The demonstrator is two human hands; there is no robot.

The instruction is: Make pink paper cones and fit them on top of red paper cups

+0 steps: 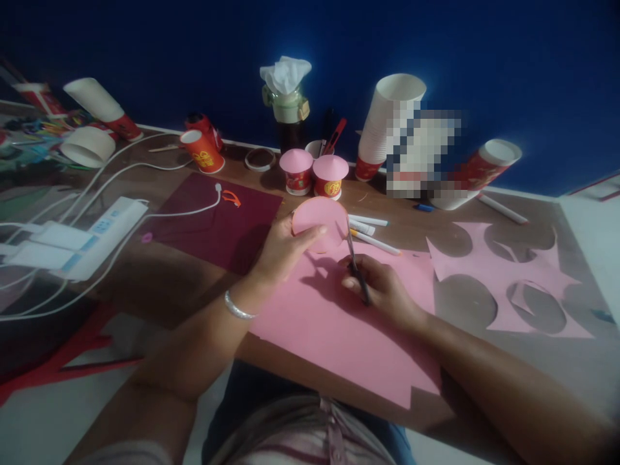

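The left hand [281,250] holds a pink disc [318,218], the right hand [382,284] scissors [359,278].

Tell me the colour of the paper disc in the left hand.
The paper disc in the left hand is pink, seen in the head view.

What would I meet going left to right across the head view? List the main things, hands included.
White power strip → open red cup with yellow print → left hand → pink paper disc → right hand holding scissors → cut-up pink sheet.
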